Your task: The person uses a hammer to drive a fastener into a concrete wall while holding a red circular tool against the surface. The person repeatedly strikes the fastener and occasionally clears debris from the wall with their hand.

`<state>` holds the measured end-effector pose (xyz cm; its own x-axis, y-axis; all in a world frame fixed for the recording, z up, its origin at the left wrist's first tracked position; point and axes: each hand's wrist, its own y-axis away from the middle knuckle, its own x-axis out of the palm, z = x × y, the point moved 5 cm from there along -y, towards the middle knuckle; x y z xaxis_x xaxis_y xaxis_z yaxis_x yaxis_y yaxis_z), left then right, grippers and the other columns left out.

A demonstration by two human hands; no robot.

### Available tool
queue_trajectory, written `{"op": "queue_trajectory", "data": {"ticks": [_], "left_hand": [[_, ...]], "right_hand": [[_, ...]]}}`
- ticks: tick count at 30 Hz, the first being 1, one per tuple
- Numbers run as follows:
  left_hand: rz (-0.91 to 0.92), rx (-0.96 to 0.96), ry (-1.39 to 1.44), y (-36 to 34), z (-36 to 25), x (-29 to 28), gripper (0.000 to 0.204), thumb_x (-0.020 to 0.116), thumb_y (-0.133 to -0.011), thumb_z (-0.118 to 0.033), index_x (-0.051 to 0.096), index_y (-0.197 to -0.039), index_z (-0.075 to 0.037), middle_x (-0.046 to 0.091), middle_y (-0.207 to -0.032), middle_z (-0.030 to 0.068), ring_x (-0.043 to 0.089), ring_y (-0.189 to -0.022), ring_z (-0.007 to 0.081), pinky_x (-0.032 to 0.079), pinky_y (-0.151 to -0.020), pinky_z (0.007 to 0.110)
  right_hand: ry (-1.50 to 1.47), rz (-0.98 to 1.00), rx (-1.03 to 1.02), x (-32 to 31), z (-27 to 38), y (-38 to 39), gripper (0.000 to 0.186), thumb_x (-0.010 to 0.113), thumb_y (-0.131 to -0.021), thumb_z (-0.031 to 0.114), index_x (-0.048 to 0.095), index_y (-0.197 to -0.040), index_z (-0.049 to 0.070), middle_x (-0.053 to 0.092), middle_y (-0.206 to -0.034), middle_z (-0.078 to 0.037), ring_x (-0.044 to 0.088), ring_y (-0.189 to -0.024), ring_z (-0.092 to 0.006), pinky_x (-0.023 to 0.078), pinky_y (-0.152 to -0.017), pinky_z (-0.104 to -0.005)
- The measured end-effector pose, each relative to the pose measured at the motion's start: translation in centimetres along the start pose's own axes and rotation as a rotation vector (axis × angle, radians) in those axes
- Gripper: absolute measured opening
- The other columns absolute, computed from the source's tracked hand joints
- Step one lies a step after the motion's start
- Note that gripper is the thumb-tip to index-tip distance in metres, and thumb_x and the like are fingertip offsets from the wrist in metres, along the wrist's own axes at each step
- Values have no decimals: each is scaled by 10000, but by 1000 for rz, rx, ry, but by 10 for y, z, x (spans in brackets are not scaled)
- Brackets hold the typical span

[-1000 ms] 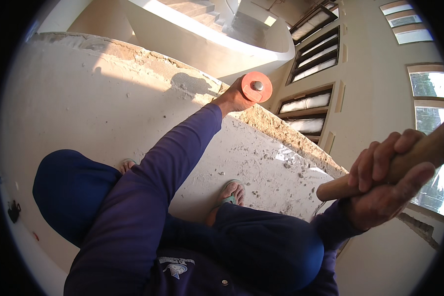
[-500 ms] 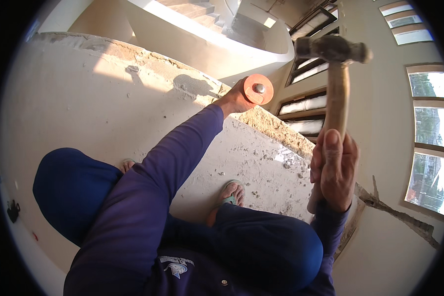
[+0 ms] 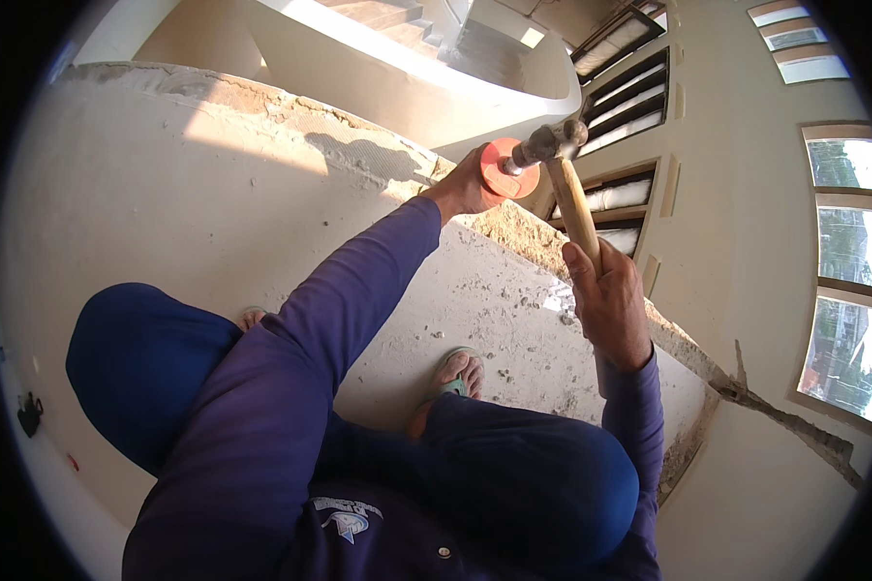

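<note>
My left hand (image 3: 462, 182) is closed on a chisel (image 3: 500, 184) with a round orange hand guard, held over the chipped, rubble-strewn edge (image 3: 504, 235) of the white floor slab. My right hand (image 3: 612, 300) grips the pale wooden handle of a hammer (image 3: 573, 194). The dull metal head meets the chisel's metal top, touching or very close. The chisel's blade is hidden behind the guard and my left hand. My feet in sandals and my bent knees are below my hands.
Beyond the slab edge (image 3: 165, 82) are a curved white balcony wall (image 3: 407, 102), stairs (image 3: 378, 19) and a tall wall with windows (image 3: 842, 242). Small debris (image 3: 513, 339) lies by my feet. A cracked groove (image 3: 804, 436) runs along the wall at right.
My right hand has swung the hammer from the far right, up through a raised position, down-left to the chisel's top. My left hand and the chisel have stayed almost in place.
</note>
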<state>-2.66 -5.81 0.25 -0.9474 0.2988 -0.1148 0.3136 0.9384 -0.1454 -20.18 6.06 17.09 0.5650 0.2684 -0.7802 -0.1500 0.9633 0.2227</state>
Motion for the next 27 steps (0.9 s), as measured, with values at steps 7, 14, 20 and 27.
{"op": "queue_trajectory", "data": {"ticks": [7,14,20,27], "left_hand": [[31,-86,-161,6,7,0,411,757,-890,-163,596,-1253,-60,667,-1211,91,616,-1115,213,522,-979,331],[36,-45,-64,3,8,2,396,766,-856,-166,622,-1204,-44,697,-1152,119,654,-1068,235,534,-949,326],[-122,24,-182,17,2,-11,422,781,-854,-171,626,-1227,-50,691,-1188,130,644,-1099,243,536,-970,343],[-2,-102,-167,10,-2,-5,431,782,-861,-187,621,-1235,-46,687,-1218,140,641,-1105,259,538,-978,354]], "right_hand": [[-850,-478,-723,-118,113,64,532,419,-1059,586,492,-1057,59,441,-672,-18,391,-431,-102,380,-344,-234],[45,-317,-237,17,-3,7,290,669,-999,264,587,-967,-13,610,-654,-175,592,-514,-304,462,-512,-427],[-415,-69,-26,-21,43,13,501,560,-1059,467,568,-856,9,468,-560,9,473,-470,-99,400,-443,-283],[-998,-518,-1009,-142,110,80,553,528,-989,627,511,-941,76,415,-673,-11,368,-448,-115,370,-373,-271]]}}
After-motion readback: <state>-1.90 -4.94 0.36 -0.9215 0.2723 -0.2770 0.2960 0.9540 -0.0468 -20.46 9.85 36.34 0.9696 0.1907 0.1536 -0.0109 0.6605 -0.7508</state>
